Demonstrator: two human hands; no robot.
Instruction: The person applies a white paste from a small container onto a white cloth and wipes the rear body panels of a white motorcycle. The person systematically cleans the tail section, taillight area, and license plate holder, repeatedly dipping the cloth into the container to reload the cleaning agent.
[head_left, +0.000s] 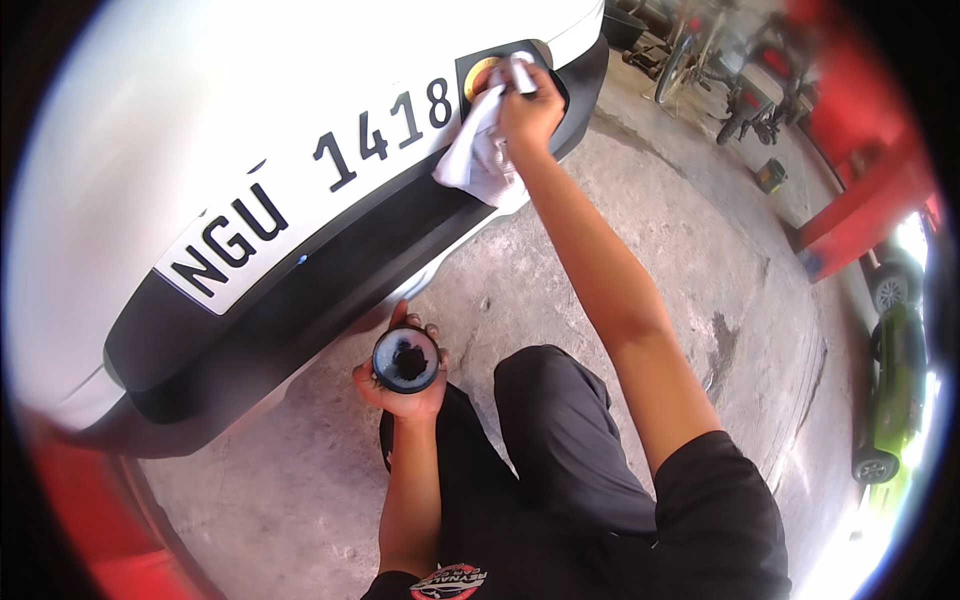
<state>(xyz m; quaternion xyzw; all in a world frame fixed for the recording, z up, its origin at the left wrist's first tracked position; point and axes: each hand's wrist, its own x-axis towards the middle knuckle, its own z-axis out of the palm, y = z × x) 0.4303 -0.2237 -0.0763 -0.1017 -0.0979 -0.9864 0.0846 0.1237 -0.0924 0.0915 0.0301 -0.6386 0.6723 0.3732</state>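
My left hand (411, 405) holds a round, open tub (387, 358) from below, at knee height. Pale paste lines the tub, with a dark patch in the middle. A bunched white cloth (476, 157) is gripped in my right hand (534, 112), its loose end hanging over the bumper edge. That hand is at the right end of the license plate (300, 201), beside a round yellow-and-red emblem (478, 75) that it partly covers. The plate bears writing and sits on the white car body (225, 97), above the black bumper trim (360, 259).
Below the bumper spreads a stained concrete floor (600, 217). Red metal posts (862, 202) stand to the right, and more red structure (97, 510) shows at lower left. A bicycle (677, 66), a motorcycle (757, 94), a small container (771, 175) and a green car (898, 382) are farther off.
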